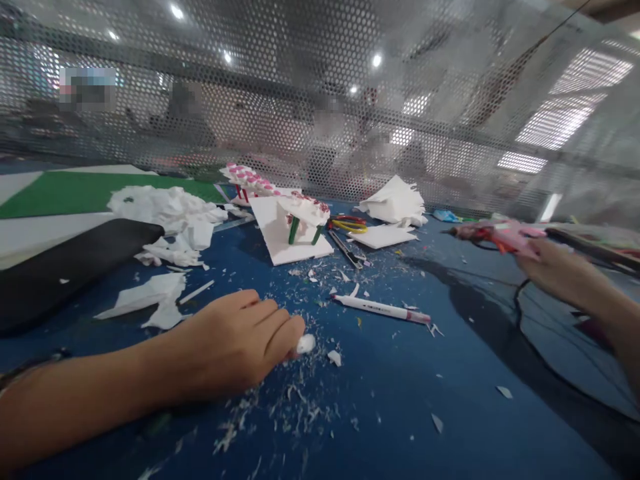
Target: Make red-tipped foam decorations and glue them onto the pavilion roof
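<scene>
My left hand [250, 340] is closed low over the blue table, with a small white piece [306, 344] showing at its fingertips. White shavings and a loose scrap [335, 358] lie around it. On the right, my right hand [560, 267] grips a pink glue gun [510, 235], raised with its nozzle pointing left; a dark cord hangs from it. Between the hands lies a white marker [383, 308] with a reddish end. Behind it, a small white model [313, 212] with green legs and red dots stands on a white board [280, 243].
Crumpled white paper [165, 210] and a long black object [75, 267] lie at left, near a green sheet [70, 192]. Yellow-and-red-handled tools [350, 225], a cutter-like tool [345, 250] and white pieces [393, 203] sit behind. A perforated metal screen [300, 80] bounds the back.
</scene>
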Demonstrator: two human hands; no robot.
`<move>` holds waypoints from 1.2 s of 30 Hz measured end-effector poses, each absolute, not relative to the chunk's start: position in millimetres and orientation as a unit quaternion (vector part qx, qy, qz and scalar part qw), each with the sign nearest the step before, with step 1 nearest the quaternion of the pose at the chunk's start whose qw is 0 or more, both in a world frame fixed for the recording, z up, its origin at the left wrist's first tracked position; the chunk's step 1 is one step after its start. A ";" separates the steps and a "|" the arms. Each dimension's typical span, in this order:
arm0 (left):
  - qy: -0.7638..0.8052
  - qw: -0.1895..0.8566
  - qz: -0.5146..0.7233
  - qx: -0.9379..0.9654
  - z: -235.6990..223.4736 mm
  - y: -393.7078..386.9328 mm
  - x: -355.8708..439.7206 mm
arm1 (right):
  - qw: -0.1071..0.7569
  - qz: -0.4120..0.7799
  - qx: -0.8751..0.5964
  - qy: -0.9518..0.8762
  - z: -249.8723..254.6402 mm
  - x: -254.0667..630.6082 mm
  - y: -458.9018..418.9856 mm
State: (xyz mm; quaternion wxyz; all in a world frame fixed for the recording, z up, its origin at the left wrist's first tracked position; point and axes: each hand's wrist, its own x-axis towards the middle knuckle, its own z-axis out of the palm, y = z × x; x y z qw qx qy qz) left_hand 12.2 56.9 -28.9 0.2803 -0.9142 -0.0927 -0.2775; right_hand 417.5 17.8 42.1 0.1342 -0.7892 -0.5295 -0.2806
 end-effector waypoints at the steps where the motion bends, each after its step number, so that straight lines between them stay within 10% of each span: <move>1: -0.098 0.287 -0.275 -0.912 -29.1 56.4 12.6 | 0.137 -0.259 -0.786 -0.544 47.4 410.8 18.4; 36: -0.113 0.365 -0.199 -0.902 -21.6 49.1 17.3 | 0.186 -0.210 -0.491 -0.825 2.8 286.2 2.5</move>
